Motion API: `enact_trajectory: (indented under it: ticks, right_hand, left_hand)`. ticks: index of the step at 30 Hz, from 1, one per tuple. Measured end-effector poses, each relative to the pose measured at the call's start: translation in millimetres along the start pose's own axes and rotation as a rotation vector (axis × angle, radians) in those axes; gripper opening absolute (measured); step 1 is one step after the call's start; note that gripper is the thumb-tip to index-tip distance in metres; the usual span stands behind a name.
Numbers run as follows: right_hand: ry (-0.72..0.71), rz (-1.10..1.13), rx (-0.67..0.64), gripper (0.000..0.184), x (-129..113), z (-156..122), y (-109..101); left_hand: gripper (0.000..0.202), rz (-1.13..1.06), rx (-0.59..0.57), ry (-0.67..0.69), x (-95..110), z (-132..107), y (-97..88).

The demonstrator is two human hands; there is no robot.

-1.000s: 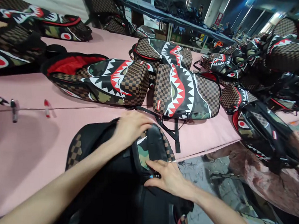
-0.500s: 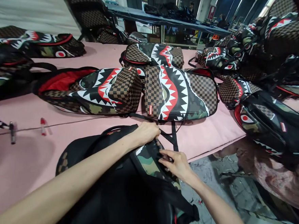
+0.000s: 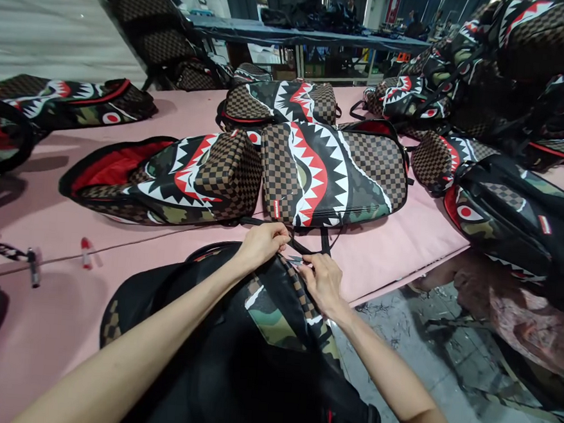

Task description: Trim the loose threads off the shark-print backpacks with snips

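Note:
A black backpack (image 3: 223,362) with camouflage and brown check panels lies in front of me on the pink table, its straps towards me. My left hand (image 3: 263,244) is closed in a pinch just over the bag's far edge; what lies between its fingertips is too small to tell. My right hand (image 3: 324,279) is closed around thread snips (image 3: 296,260). Their silver blades point left, towards the left fingertips, close to the checked seam. Most of the snips' body is hidden in the hand.
Two shark-mouth backpacks (image 3: 335,176) (image 3: 197,180) lie just beyond, with more at the back and a heap (image 3: 539,55) at right. A red-capped small item (image 3: 86,253) and a dark marker-like item (image 3: 33,267) rest at left. Beyond the table's right edge shows grey floor (image 3: 388,348).
My right hand has moved up and left along the seam, and the snips' blades now show. My left hand has shifted slightly left, its fingertips in a pinch. The view has turned a little.

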State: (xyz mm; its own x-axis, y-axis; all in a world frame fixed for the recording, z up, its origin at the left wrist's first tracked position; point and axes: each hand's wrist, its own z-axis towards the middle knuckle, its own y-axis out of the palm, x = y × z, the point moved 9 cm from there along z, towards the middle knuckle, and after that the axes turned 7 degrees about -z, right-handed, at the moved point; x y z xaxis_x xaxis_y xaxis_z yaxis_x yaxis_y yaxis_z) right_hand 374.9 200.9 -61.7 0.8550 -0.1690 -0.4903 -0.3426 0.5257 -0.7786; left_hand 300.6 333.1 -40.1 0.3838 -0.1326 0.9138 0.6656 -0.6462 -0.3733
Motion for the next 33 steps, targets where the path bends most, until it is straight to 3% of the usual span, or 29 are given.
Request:
enact_trajectory:
  ticks: [3,11,25,33]
  right_hand:
    - [-0.036,-0.016,0.049,0.016,-2.2,2.3,2.1]
    - [-0.123,-0.025,0.101,0.019,-10.0,8.1,7.3]
    - [-0.156,-0.005,0.103,0.019,-12.3,10.1,4.4]
    - [-0.130,0.033,-0.009,0.018,-11.1,16.8,9.7]
  left_hand:
    - [0.012,-0.212,0.010,-0.102,-12.0,1.7,2.9]
    - [0.011,-0.381,0.114,-0.177,-18.8,1.0,-2.7]
    - [0.012,-0.452,0.141,-0.219,-21.8,0.8,-4.0]
    - [0.014,-0.421,0.117,-0.211,-21.8,1.3,-4.4]
